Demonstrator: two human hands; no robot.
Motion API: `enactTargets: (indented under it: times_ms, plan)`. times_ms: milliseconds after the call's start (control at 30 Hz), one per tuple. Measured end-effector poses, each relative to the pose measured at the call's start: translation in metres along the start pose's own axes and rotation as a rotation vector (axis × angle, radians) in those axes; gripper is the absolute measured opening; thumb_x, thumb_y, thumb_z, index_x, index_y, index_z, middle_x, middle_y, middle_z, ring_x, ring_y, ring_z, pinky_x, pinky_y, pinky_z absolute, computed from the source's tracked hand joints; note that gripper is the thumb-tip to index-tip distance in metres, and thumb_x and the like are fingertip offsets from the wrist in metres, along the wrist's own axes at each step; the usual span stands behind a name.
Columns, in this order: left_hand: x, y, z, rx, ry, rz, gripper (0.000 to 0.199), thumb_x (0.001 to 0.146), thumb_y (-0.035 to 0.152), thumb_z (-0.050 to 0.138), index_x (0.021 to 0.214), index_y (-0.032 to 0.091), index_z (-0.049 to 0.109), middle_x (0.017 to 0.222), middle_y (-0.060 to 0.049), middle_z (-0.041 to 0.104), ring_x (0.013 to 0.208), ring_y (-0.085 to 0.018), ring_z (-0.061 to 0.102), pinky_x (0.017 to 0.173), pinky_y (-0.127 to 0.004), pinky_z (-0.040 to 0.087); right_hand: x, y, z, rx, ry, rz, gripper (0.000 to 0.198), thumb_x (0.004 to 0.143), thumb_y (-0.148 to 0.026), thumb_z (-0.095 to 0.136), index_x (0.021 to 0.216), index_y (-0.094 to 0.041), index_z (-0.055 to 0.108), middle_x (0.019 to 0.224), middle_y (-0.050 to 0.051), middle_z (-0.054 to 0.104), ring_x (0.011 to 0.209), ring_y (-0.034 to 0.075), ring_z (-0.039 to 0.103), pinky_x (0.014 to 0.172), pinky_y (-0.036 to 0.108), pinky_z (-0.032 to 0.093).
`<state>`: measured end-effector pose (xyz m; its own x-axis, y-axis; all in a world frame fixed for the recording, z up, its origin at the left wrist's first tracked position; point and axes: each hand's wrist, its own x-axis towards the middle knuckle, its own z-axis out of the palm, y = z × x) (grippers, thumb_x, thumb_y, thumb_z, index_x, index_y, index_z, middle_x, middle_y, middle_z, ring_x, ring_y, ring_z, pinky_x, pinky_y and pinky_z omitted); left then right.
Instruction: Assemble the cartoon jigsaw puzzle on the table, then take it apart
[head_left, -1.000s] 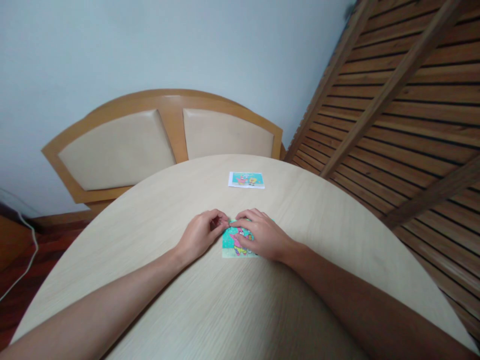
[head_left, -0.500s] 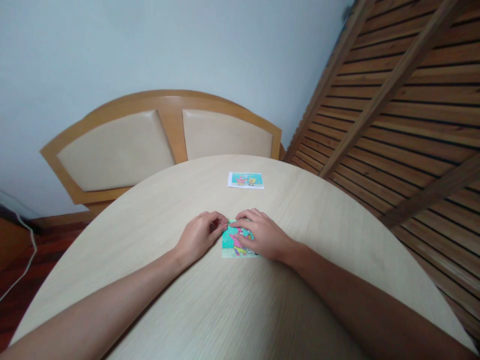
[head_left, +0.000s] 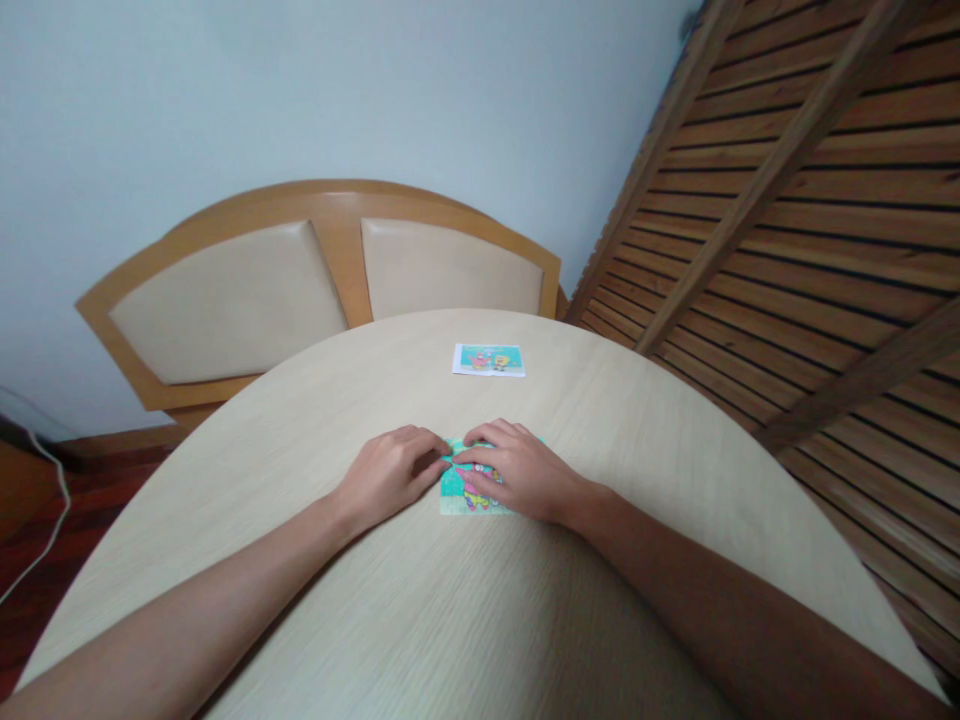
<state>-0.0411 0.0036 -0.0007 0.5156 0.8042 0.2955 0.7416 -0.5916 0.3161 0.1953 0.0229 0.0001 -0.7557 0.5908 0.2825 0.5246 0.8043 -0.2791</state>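
Note:
A small jigsaw puzzle [head_left: 453, 505] with a teal ground and pink and yellow cartoon figures lies flat on the table before me. At its upper left edge, my left hand [head_left: 394, 468] has thumb and fingers bent together in a pinch. What sits between those fingertips, if anything, is too small to make out. My right hand [head_left: 529, 475] rests over the middle and right of the puzzle, fingers stretched out and apart, their tips close to those of the left. Much of the puzzle's right half is hidden beneath it.
A printed picture sheet [head_left: 491, 360] with similar cartoon figures lies farther back on the round wooden table [head_left: 337, 600]. Beyond the table stands a padded wooden chair back [head_left: 341, 255] against the wall. Slatted wood [head_left: 810, 200] rises at right, and a white cable [head_left: 64, 495] hangs at left.
My left hand's fingers have shifted slightly, with thumb and index finger less tightly bunched at the puzzle's edge. The right fingertips have moved a little left. The view has turned very slightly.

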Motion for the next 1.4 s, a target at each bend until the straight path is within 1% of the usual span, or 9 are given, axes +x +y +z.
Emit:
enactTargets:
  times_ms: [100, 233, 300, 533, 667, 900, 1033, 1233, 1400]
  plan:
    - [0.001, -0.002, 0.000, 0.034, 0.001, 0.045, 0.016, 0.098, 0.032, 0.057, 0.100, 0.023, 0.070, 0.101, -0.003, 0.074, 0.094, -0.021, 0.069, 0.083, -0.034, 0.054, 0.000, -0.004, -0.004, -0.009, -0.026, 0.011, 0.034, 0.096, -0.046, 0.059, 0.120, -0.026, 0.070, 0.121, 0.007, 0.065, 0.112, 0.024, 0.056, 0.098, 0.042, 0.043]
    - [0.002, -0.002, 0.000, 0.074, 0.006, 0.109, 0.026, 0.101, 0.034, 0.049, 0.101, 0.021, 0.072, 0.105, -0.006, 0.073, 0.098, -0.022, 0.068, 0.088, -0.038, 0.055, -0.003, -0.007, -0.008, -0.021, -0.062, 0.018, 0.057, 0.082, -0.060, 0.070, 0.127, -0.026, 0.066, 0.127, 0.008, 0.064, 0.117, 0.028, 0.055, 0.101, 0.045, 0.041]
    - [0.003, -0.001, 0.001, 0.088, 0.001, 0.114, 0.028, 0.102, 0.033, 0.047, 0.105, 0.020, 0.072, 0.109, -0.007, 0.072, 0.100, -0.023, 0.066, 0.090, -0.039, 0.055, -0.003, -0.005, -0.008, -0.034, -0.066, 0.035, 0.061, 0.081, -0.061, 0.070, 0.131, -0.026, 0.063, 0.132, 0.009, 0.062, 0.121, 0.029, 0.054, 0.102, 0.046, 0.041]
    - [0.008, -0.004, 0.003, 0.090, -0.081, 0.167, 0.041, 0.102, 0.040, 0.045, 0.137, 0.019, 0.054, 0.138, -0.011, 0.059, 0.129, -0.028, 0.051, 0.110, -0.047, 0.043, -0.004, 0.003, -0.005, -0.073, -0.053, 0.150, 0.054, 0.086, -0.043, 0.063, 0.136, -0.022, 0.059, 0.142, 0.010, 0.057, 0.129, 0.029, 0.049, 0.109, 0.046, 0.036]
    - [0.011, -0.005, 0.004, 0.079, -0.110, 0.154, 0.047, 0.101, 0.047, 0.045, 0.141, 0.021, 0.050, 0.144, -0.010, 0.056, 0.133, -0.029, 0.048, 0.113, -0.049, 0.039, -0.004, -0.006, -0.003, -0.079, -0.038, 0.212, 0.056, 0.086, -0.035, 0.061, 0.138, -0.018, 0.057, 0.146, 0.011, 0.054, 0.133, 0.028, 0.045, 0.112, 0.043, 0.034]
    - [0.011, -0.011, 0.007, 0.060, -0.122, 0.093, 0.053, 0.105, 0.048, 0.034, 0.148, 0.019, 0.047, 0.154, -0.010, 0.047, 0.142, -0.027, 0.041, 0.118, -0.049, 0.032, -0.008, -0.020, 0.000, -0.215, -0.022, 0.362, 0.049, 0.095, -0.041, 0.051, 0.138, -0.019, 0.058, 0.138, 0.016, 0.057, 0.123, 0.034, 0.051, 0.102, 0.052, 0.042]
    - [0.012, -0.015, 0.010, 0.054, -0.104, 0.078, 0.056, 0.104, 0.050, 0.036, 0.147, 0.016, 0.048, 0.153, -0.013, 0.047, 0.143, -0.027, 0.040, 0.119, -0.049, 0.031, -0.017, -0.005, -0.004, -0.255, -0.053, 0.483, 0.051, 0.098, -0.035, 0.042, 0.145, -0.019, 0.051, 0.151, 0.014, 0.048, 0.135, 0.036, 0.044, 0.107, 0.057, 0.038]
    - [0.013, -0.017, 0.010, 0.077, -0.117, 0.047, 0.060, 0.104, 0.053, 0.035, 0.147, 0.013, 0.048, 0.155, -0.016, 0.043, 0.146, -0.029, 0.036, 0.120, -0.050, 0.029, -0.025, 0.039, -0.010, -0.212, -0.131, 0.671, 0.057, 0.102, -0.034, 0.031, 0.157, -0.021, 0.033, 0.166, 0.006, 0.024, 0.153, 0.031, 0.020, 0.121, 0.061, 0.017]
    - [0.012, -0.020, 0.013, 0.107, -0.142, 0.011, 0.064, 0.102, 0.056, 0.036, 0.149, 0.014, 0.045, 0.158, -0.016, 0.038, 0.148, -0.032, 0.032, 0.120, -0.052, 0.027, -0.022, 0.068, -0.011, -0.191, -0.063, 0.740, 0.055, 0.102, -0.031, 0.030, 0.156, -0.022, 0.035, 0.166, 0.003, 0.023, 0.153, 0.031, 0.018, 0.123, 0.060, 0.013]
